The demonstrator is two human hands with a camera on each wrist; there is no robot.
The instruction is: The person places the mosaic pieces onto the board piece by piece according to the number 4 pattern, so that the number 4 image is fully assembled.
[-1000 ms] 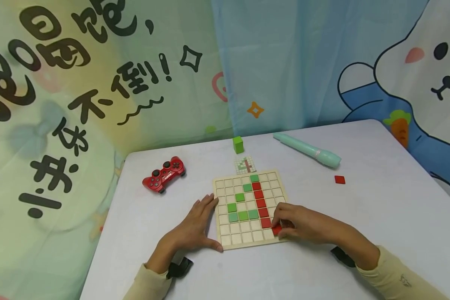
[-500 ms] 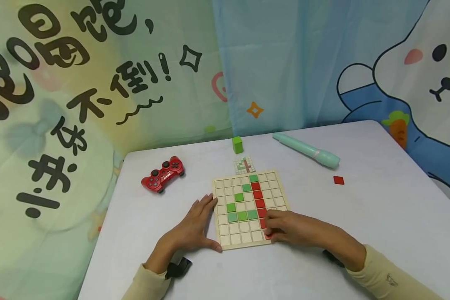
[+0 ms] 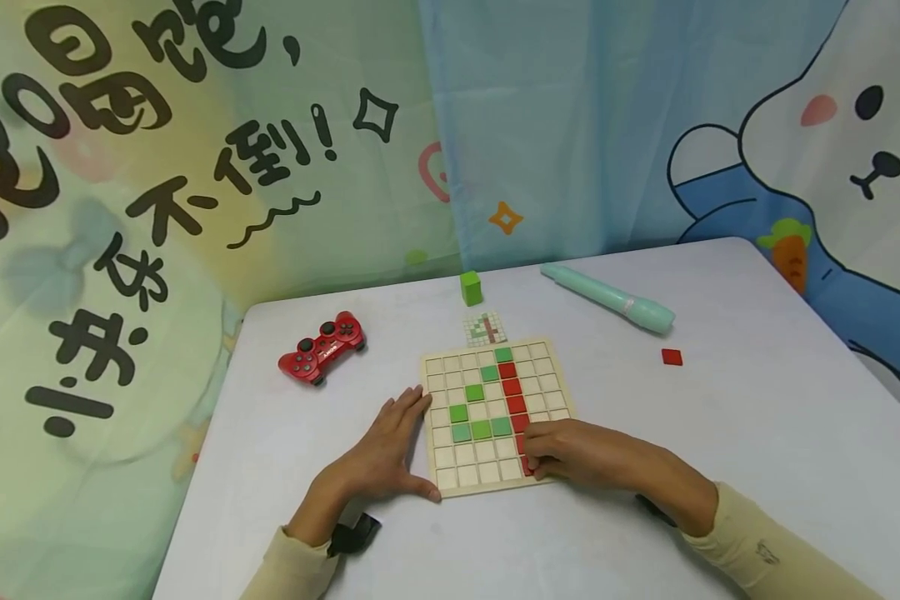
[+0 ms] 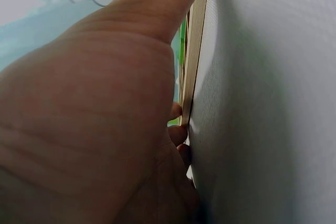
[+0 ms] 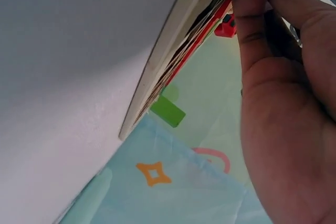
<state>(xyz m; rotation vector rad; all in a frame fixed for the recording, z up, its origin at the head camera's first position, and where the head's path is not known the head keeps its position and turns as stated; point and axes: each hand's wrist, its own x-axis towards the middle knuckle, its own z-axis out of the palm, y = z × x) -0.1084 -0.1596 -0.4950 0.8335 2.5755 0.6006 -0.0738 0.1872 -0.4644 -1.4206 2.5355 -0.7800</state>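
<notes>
A square wooden grid board (image 3: 487, 492) lies on the table with a column of red tiles (image 3: 515, 404) and several green tiles (image 3: 481, 429) in its cells. My left hand (image 3: 381, 454) rests against the board's left edge, fingers stretched along it and thumb at the near left corner. My right hand (image 3: 581, 450) is over the board's near right part. Its curled thumb and fingers pinch a red tile (image 3: 527, 468) at the near end of the red column, and they hide much of that tile. In the right wrist view the fingertips meet at the board's rim (image 5: 152, 72).
A small pattern card (image 3: 485, 329) lies behind the board, with a green block (image 3: 471, 288) beyond it. At the left is a red game controller (image 3: 322, 348). A mint-green tube-shaped object (image 3: 607, 298) and a loose red tile (image 3: 672, 357) lie to the right.
My right hand has moved left with the red tile, from the cell beside the red column to the column's near end. The left hand has stayed at the board's edge.
</notes>
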